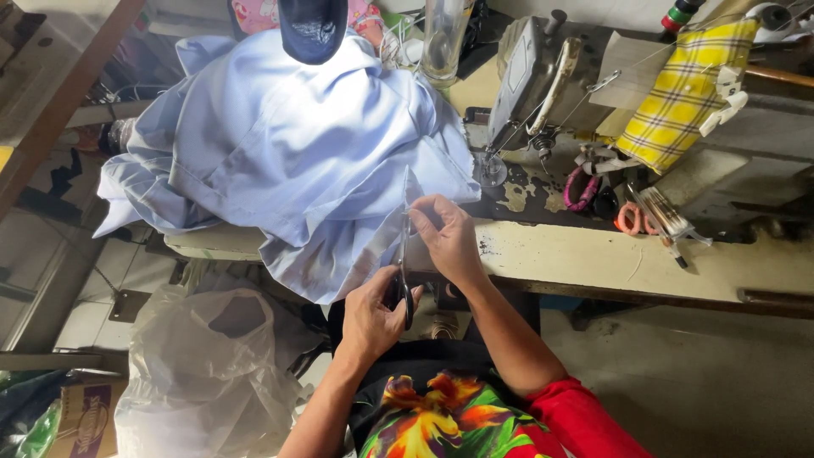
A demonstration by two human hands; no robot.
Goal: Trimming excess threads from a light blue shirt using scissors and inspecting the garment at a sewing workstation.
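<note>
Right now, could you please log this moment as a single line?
left hand: holds scissors | right hand: pinches light blue garment edge at blades | sewing machine: beside garment on table

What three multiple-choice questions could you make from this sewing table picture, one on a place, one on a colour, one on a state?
1. Where does the pale blue cotton garment lie?
A. on the floor
B. heaped on the cream worktable, left of the grey metal sewing machine
C. in the plastic bag

2. What colour is the checked cloth at upper right?
A. yellow
B. green
C. purple

3. What is the left hand doing?
A. resting open
B. gripping dark-handled scissors
C. holding a spool

Answers: B, the garment covers the table's left end; A, yellow with dark lines; B, fingers sit in the handles while the right hand pinches at the blade tips.
</note>
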